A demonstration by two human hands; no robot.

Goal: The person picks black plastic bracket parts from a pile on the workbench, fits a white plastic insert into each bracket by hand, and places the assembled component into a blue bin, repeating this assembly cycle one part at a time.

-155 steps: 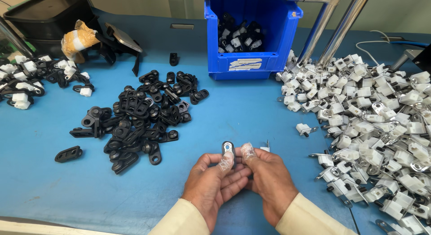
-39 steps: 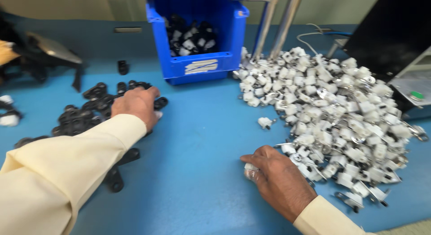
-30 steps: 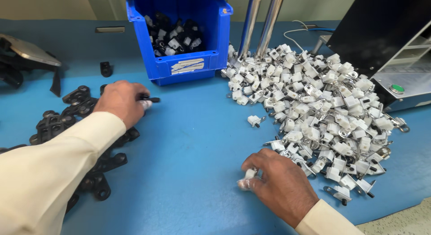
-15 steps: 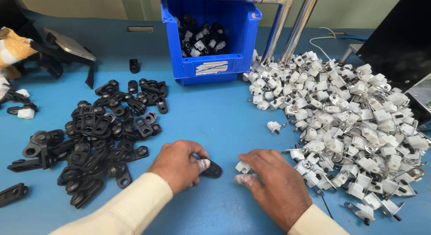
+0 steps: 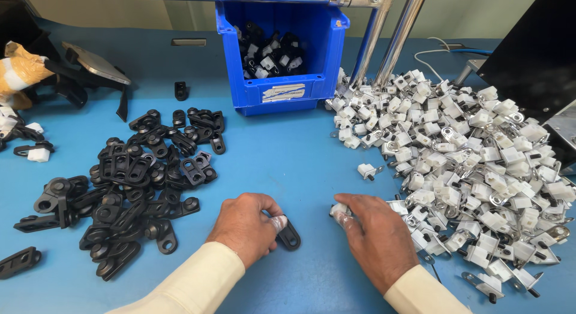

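Head view: both hands low and near on the blue worktable (image 5: 288,164). Left hand (image 5: 246,227) grips a flat black plastic link with a round eyelet (image 5: 289,236) between thumb and taped fingertips; the link's free end lies flat on the table, just right of the hand. Right hand (image 5: 375,236) is curled, knuckles up, fingertips closed on a small white plastic clip body (image 5: 339,210) at the near left edge of the large heap of white clips with metal tabs (image 5: 474,164). The two pieces are near but apart. Heap of black links (image 5: 129,182) sits left; blue plastic bin (image 5: 282,47) of joined black-and-white parts stands far centre. Judgement: the pieces look ready to be mated. Turn the eyelet toward the white clip, align before pressing, and keep the fingertips off the joint. Risk: sleeve dragging loose links; nearby clips snagging on the metal tabs.
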